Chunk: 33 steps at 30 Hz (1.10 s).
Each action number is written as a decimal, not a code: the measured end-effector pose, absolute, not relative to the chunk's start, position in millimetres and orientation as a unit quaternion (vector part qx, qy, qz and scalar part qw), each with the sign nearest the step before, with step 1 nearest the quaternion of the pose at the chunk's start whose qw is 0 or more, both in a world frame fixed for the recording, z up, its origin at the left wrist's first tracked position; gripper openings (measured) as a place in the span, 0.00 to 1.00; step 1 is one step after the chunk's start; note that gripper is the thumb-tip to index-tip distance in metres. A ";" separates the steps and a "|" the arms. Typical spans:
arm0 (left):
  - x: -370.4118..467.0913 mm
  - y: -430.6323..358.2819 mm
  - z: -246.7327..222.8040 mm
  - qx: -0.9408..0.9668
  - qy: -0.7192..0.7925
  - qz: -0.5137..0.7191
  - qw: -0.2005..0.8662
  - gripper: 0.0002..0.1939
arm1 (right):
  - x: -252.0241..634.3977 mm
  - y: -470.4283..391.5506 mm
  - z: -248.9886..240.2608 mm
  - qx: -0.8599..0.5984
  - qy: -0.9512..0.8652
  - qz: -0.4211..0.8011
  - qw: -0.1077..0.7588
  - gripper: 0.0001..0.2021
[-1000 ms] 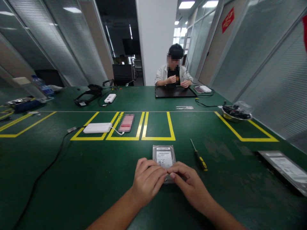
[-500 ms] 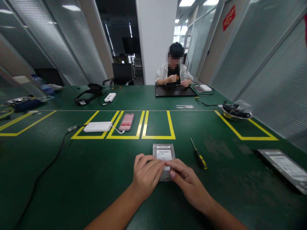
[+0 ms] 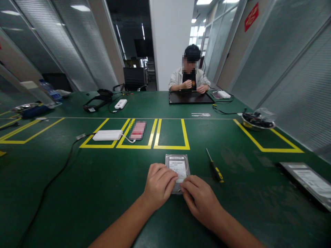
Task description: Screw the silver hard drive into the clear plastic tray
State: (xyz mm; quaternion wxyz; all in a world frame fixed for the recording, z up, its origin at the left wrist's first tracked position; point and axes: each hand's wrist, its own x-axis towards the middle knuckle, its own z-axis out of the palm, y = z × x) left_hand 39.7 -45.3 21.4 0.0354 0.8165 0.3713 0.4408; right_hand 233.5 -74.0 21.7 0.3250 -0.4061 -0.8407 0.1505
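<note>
A silver hard drive [image 3: 178,165] with a white label lies flat on the green table in front of me. My left hand [image 3: 160,182] is closed at its left side, the fingers pressed together and reaching over the label. At the lower right edge of the drive, my right hand [image 3: 200,194] has its fingertips drawn together against it. Between the two sets of fingertips is a small gap over the label. A screwdriver [image 3: 215,168] with a yellow and black handle lies to the right of the drive.
Another drive-like metal unit [image 3: 307,181] lies at the right edge. Beyond are yellow tape outlines [image 3: 172,147], a white power bank [image 3: 108,135], a pink phone [image 3: 138,130] and a bowl of dark parts [image 3: 258,120]. Across the table a person [image 3: 190,75] sits behind a dark panel [image 3: 191,97].
My fingertips, which met over the drive's label, have parted. The right fingers have moved down to the drive's right edge and drawn together. The view has shifted slightly.
</note>
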 end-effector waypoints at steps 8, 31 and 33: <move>43.0 -44.2 26.4 0.807 0.390 0.432 0.103 0.03 | 231.7 -76.0 23.2 -0.382 -0.884 0.062 0.261 0.06; 54.1 -21.3 50.3 0.817 0.425 0.299 0.250 0.03 | 231.2 -78.2 25.9 -0.362 -0.909 0.016 0.208 0.02; 55.1 -18.8 48.9 0.816 0.419 0.312 0.246 0.05 | 232.4 -76.9 25.4 -0.375 -0.904 -0.001 0.205 0.03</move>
